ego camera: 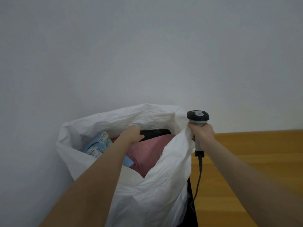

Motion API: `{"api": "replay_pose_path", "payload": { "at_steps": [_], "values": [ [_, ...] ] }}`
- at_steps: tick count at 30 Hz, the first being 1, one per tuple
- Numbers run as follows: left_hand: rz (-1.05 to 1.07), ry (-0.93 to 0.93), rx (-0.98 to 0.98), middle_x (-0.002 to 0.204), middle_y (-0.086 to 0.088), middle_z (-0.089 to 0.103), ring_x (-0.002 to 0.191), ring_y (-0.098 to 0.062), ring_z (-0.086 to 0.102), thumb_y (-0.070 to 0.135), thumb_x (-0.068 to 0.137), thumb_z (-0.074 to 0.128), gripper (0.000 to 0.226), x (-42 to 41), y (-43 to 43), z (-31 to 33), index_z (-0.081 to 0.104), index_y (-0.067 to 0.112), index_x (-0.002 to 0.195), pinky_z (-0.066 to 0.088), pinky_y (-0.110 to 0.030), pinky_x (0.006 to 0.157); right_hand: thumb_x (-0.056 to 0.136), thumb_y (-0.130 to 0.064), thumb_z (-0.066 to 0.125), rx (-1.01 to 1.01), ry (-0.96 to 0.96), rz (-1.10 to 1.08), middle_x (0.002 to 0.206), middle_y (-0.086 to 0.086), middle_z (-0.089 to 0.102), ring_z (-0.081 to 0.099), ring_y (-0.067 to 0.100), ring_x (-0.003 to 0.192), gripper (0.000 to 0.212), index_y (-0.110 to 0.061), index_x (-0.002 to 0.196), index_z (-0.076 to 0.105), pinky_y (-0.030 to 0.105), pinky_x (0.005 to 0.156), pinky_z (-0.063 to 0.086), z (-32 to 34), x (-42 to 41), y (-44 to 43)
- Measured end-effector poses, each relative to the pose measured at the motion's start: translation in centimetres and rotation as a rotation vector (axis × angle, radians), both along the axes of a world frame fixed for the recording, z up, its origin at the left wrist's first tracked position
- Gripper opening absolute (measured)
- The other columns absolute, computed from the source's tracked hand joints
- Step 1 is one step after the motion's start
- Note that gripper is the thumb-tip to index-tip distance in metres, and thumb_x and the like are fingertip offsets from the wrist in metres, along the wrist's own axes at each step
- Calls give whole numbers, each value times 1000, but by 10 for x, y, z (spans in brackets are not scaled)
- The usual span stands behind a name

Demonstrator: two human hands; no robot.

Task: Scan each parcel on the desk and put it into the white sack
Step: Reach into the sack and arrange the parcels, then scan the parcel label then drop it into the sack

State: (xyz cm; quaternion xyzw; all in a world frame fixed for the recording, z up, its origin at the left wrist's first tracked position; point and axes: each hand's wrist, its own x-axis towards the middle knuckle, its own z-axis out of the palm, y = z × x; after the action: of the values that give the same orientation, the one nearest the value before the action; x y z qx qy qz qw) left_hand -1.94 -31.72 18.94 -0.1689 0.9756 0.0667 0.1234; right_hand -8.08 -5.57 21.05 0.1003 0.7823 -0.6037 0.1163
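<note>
A plain pale grey wall [147,46] is seen across the upper half of the frame and down its left side — smooth throughout. At lower centre a narrow black strip [193,217] is partly shown — its nature cannot be told.

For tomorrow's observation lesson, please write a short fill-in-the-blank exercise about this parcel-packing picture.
1. The right hand holds a grey-and-black handheld scanner and the rim of the crinkled sack, coloured ___.
2. The left hand, inside the sack, grips a flat parcel coloured ___.
3. The big soft parcel beneath it is ___.
Missing words: white; black; pink.
</note>
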Motion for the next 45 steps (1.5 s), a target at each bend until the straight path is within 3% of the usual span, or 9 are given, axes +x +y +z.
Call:
{"api": "replay_pose_path", "payload": {
  "at_steps": [3,7,13,16,26,35,45],
  "values": [
    [23,135,3,142,-14,40,124,-30,47,29,94,52,49,-9,23,28,45,10,139,41,-42,103,83,-27,70,-130,-42,-56,76,7,61,65,25,73,24,-11,80,53,42,84,57,5,8,16],
    [-27,276,9,142,-13,36,125,-30,45,26,95,50,47,-18,67,51,43,13,139,41,-41,102,85,-18,71,-345,-109,-141,73,11,67,62,20,62,17,-7,86,57,34,68,53,10,31,41],
    [-191,406,19,138,-9,38,125,-26,41,22,95,48,42,-19,158,63,45,16,136,41,-39,95,89,-15,68,-365,-121,-287,66,13,64,56,21,55,16,-5,82,57,33,58,47,1,74,96],
    [-305,380,30,141,-10,36,127,-26,40,22,96,48,44,-19,205,61,42,15,139,42,-39,95,90,-18,68,-399,-144,-338,66,11,63,54,18,52,16,-4,89,60,31,53,45,2,88,131],
    [-556,218,20,141,-11,36,128,-28,39,26,95,51,47,-39,408,40,41,14,139,45,-41,97,90,-19,68,-467,-171,-591,67,9,61,53,16,54,17,-5,87,58,29,53,46,-4,98,309],
    [-628,114,33,142,-11,38,130,-28,40,32,94,54,52,-73,629,10,41,15,142,40,-40,104,86,-18,71,-362,-228,-682,67,10,61,54,17,54,18,-5,87,59,29,52,47,-24,75,520],
    [-737,75,65,136,-10,42,125,-26,44,27,94,54,46,-121,800,-21,45,15,138,43,-37,98,84,-17,71,-258,-167,-792,60,11,59,51,20,51,21,-4,79,56,31,51,43,-39,24,685]
  ]
}}
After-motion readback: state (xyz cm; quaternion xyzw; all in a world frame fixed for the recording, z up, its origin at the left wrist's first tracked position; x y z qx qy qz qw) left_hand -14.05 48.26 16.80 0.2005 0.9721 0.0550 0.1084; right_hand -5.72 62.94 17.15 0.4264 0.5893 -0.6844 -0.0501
